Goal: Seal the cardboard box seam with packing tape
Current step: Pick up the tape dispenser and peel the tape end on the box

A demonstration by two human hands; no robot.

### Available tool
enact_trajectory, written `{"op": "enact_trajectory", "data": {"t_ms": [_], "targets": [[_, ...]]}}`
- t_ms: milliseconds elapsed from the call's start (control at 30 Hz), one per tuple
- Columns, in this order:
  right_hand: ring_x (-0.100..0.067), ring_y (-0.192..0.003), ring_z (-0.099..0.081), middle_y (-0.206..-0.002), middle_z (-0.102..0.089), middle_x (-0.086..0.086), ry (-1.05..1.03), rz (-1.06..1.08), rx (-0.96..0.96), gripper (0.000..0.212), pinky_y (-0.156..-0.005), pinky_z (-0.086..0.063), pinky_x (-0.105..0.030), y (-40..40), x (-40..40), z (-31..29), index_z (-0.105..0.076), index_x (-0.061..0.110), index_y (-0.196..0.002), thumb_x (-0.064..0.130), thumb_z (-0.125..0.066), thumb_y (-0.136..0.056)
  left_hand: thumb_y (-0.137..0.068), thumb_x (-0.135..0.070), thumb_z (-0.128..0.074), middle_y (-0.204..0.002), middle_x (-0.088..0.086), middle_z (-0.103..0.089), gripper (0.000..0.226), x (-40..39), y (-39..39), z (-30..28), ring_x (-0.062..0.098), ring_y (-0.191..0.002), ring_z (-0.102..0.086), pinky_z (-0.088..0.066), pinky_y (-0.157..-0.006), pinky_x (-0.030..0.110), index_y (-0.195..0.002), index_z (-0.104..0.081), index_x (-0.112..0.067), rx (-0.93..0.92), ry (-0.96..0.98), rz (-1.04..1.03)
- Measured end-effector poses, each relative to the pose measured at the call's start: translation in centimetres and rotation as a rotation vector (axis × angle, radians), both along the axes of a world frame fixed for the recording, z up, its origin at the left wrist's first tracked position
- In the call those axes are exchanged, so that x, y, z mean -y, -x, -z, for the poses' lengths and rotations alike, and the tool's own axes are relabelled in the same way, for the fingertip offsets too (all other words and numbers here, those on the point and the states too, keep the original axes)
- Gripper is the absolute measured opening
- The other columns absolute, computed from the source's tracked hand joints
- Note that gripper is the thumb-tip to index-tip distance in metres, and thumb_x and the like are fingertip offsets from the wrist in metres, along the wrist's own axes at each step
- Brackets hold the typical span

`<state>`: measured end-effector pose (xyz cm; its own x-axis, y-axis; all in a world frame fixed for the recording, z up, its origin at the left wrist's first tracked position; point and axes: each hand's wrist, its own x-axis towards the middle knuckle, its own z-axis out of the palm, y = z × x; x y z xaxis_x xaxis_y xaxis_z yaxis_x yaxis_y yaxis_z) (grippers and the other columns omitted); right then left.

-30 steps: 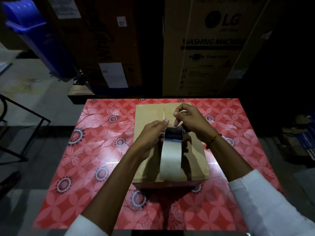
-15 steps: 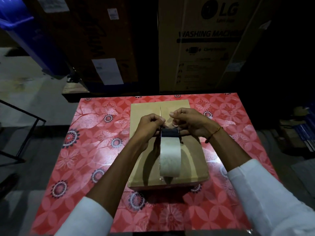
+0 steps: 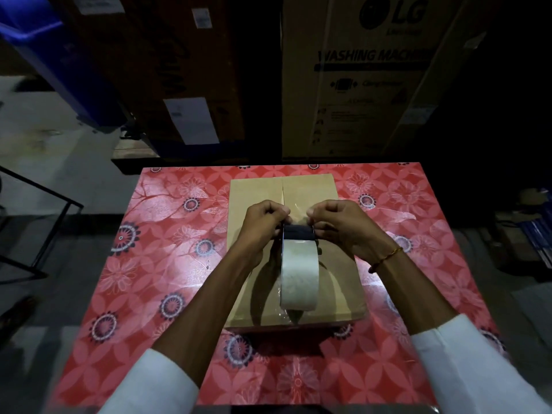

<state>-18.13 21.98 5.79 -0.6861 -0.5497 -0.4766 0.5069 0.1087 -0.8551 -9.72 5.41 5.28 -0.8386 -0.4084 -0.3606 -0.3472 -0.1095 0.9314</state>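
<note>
Two white sleeves enter from the bottom corners of the frame, bare forearms converging toward the centre. Under them lies a table (image 3: 167,264) with a red flowered cover, filling the lower middle of the frame. A box (image 3: 340,282) sits on it at centre, flaps closed, its seam (image 3: 282,189) running away from the viewer down the middle of the top.

A tape roll (image 3: 298,279) stands on edge above the box top, lined up with the seam; clear tape shows at the near box edge beneath it. At the roll's far end is a dark part, too dim to make out.

The left hand (image 3: 263,225) curls its fingers in and pinches the left side of that far end. The right hand (image 3: 343,225), a thin bracelet (image 3: 385,258) on its wrist, has its fingers bent together, pinching the right side; a glossy bit of clear tape shows between the two hands' fingertips, over the seam.

Past the table, in the dark upper part of the frame, stand a carton (image 3: 373,85) printed LG at upper right, another labelled carton (image 3: 185,85) at upper centre-left, and a blue bin (image 3: 59,64) at upper left. A black metal frame (image 3: 44,228) sits at the left edge.
</note>
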Motion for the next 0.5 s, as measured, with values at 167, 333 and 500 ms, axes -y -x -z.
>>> {"op": "enact_trajectory", "data": {"t_ms": [167, 333, 500], "targets": [[-0.019, -0.074, -0.062, -0.086, -0.066, -0.015, -0.078, 0.053, -0.212, 0.017, -0.061, -0.056, -0.021, -1.0, 0.3, 0.1, -0.066, -0.010, -0.103, 0.003, -0.065, -0.092, -0.095, -0.013, -0.058, -0.089, 0.016, -0.069, 0.016, 0.2, 0.0, 0.2, 0.020, -0.081, -0.067, -0.056, -0.077, 0.033, -0.099, -0.064, 0.001, -0.013, 0.000, 0.022], [-0.016, -0.073, -0.067, -0.084, -0.067, -0.012, -0.082, 0.059, -0.256, 0.014, -0.060, -0.055, -0.022, -1.1, 0.4, 0.1, -0.066, -0.007, -0.102, 0.003, -0.065, -0.093, -0.093, -0.014, -0.062, -0.088, 0.013, -0.070, 0.013, 1.2, 0.0, -0.2, 0.026, -0.089, -0.066, -0.052, -0.087, 0.040, -0.098, -0.067, -0.002, 0.019, -0.082, 0.080], [-0.014, -0.073, -0.069, -0.080, -0.069, -0.007, -0.076, 0.053, -0.242, 0.007, -0.061, -0.057, -0.024, -0.9, 0.5, 0.2, -0.068, -0.001, -0.097, 0.002, -0.065, -0.093, -0.090, -0.012, -0.065, -0.094, 0.014, -0.071, 0.010, 2.5, -0.4, -0.9, 0.025, -0.092, -0.068, -0.058, -0.082, 0.034, -0.095, -0.067, -0.003, 0.046, -0.222, 0.170]]}}
